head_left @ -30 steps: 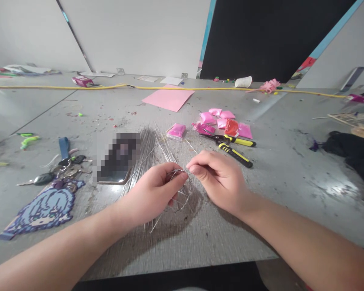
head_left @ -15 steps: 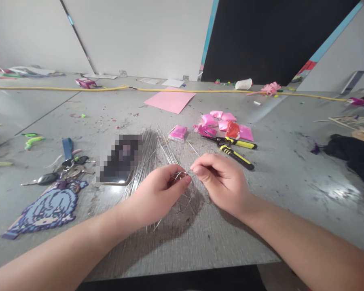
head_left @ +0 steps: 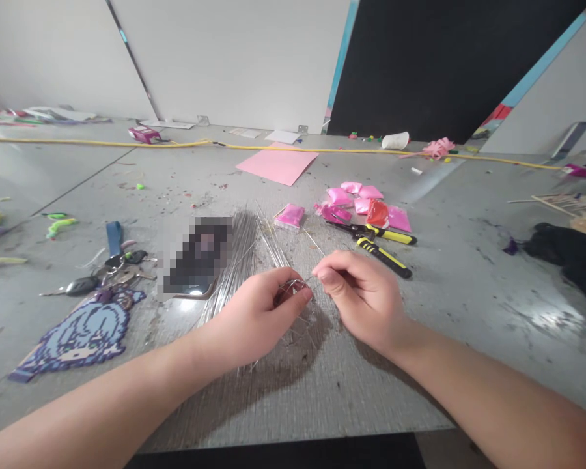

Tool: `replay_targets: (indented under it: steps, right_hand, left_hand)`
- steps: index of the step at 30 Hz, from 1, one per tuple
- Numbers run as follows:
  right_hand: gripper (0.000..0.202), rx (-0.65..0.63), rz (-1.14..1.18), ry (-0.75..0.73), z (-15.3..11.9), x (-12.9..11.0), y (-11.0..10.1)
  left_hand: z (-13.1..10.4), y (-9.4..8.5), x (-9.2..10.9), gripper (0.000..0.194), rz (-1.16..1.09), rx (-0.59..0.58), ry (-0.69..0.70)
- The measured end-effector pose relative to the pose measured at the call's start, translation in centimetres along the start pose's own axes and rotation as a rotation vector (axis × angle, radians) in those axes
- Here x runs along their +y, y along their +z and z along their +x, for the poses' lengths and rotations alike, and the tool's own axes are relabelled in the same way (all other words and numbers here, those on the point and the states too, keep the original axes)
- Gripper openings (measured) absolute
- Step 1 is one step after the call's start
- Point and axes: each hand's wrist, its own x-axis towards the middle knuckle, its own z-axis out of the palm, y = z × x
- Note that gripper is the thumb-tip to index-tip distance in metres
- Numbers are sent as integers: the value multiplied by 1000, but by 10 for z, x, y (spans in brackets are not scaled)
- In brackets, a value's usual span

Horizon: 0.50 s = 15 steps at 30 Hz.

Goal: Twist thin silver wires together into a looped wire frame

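My left hand point(head_left: 266, 312) is closed around a bent bundle of thin silver wire point(head_left: 293, 284), its thumb and forefinger pressing on the loops. Just to the right, my right hand point(head_left: 359, 293) pinches a thin wire end between thumb and forefinger; a thin straight strand point(head_left: 314, 241) sticks up beyond its fingertips. Loose straight wires point(head_left: 239, 247) lie in a long pile left of and under my left hand. Beyond my right hand rests a pair of pliers point(head_left: 381, 244) with yellow and black handles. My palms hide part of the wire.
A phone point(head_left: 198, 254), blurred out, lies left of the wires. Keys point(head_left: 120, 273) and a pixel-pattern charm point(head_left: 81, 332) sit farther left. Pink packets point(head_left: 339, 197), a red packet point(head_left: 377, 213) and a pink sheet point(head_left: 278, 163) lie ahead. A yellow cord point(head_left: 273, 148) crosses the back. Black cloth point(head_left: 561, 251) is at right.
The fingertips of my two hands have moved slightly apart, the right one still pinching. The whole view has shifted a little.
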Motion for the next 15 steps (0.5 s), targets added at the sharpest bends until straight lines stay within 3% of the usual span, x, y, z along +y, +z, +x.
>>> replay_targets:
  steps: [15]
  right_hand:
    - [11, -2, -3, 13, 0, -2, -1]
  left_hand:
    - [-1, 1, 0, 27, 45, 41, 57]
